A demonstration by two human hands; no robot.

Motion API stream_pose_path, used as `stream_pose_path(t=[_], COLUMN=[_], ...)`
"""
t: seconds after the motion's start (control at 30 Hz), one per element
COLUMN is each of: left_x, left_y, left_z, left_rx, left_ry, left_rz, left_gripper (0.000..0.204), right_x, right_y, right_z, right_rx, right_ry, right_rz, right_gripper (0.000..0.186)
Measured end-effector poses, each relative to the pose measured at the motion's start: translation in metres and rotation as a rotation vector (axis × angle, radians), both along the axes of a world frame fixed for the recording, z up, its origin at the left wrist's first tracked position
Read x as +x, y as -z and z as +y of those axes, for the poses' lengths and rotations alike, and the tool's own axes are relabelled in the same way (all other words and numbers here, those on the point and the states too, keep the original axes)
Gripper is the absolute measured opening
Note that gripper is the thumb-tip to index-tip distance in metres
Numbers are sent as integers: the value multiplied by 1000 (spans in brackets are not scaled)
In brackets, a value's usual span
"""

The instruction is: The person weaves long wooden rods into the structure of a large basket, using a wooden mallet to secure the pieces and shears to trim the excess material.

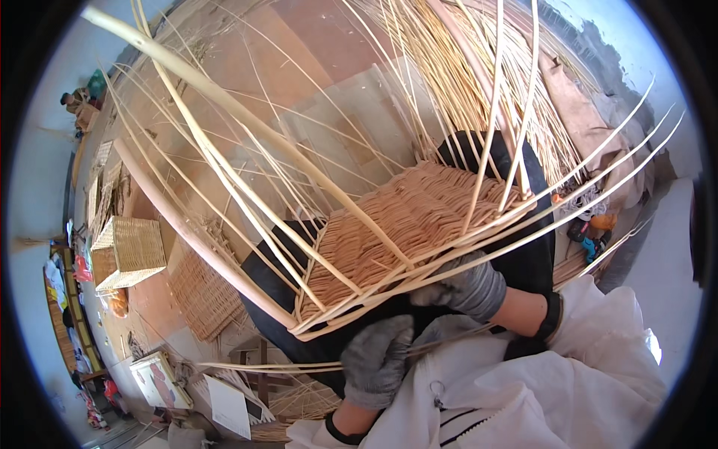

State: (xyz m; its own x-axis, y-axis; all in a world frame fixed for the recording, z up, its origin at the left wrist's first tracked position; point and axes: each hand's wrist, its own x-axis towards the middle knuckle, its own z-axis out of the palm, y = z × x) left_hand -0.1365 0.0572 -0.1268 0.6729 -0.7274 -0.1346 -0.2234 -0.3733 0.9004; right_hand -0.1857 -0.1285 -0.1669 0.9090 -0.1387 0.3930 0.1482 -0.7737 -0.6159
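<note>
A half-woven wicker basket point(407, 217) rests across my lap on a black cloth point(535, 239). Its base is tightly woven, and long thin stakes and thicker corner poles rise from the edges. My right hand point(467, 288), in a grey glove, is closed at the near edge, against the rods along it; some of its fingertips are hidden beneath. Lower and to the left, my gloved left hand point(378, 359) is closed around a few long, thin rods point(277, 367). These stick out to the left and pass behind the hand toward the right.
A big bundle of loose rods point(479, 82) lies beyond the basket at the right. On the left are a finished square basket point(131, 251), a flat woven panel point(206, 295) and a white board point(228, 406). Blue-handled pruning shears point(592, 245) lie on the right. Another person point(81, 105) sits far left.
</note>
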Motion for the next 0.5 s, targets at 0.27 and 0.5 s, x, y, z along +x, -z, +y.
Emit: stream_pose_path(t=[0.27,0.5], left_x=[47,39], left_y=[-5,-27], left_z=[-30,-40], left_rx=[195,200], left_ry=[44,16], left_rz=[-862,-506], left_gripper=[46,56], right_x=[-20,-37], right_y=[-78,-69], right_z=[-1,-42], right_rx=[-239,1601], right_ry=[-139,155], right_rz=[396,664], right_gripper=[28,31])
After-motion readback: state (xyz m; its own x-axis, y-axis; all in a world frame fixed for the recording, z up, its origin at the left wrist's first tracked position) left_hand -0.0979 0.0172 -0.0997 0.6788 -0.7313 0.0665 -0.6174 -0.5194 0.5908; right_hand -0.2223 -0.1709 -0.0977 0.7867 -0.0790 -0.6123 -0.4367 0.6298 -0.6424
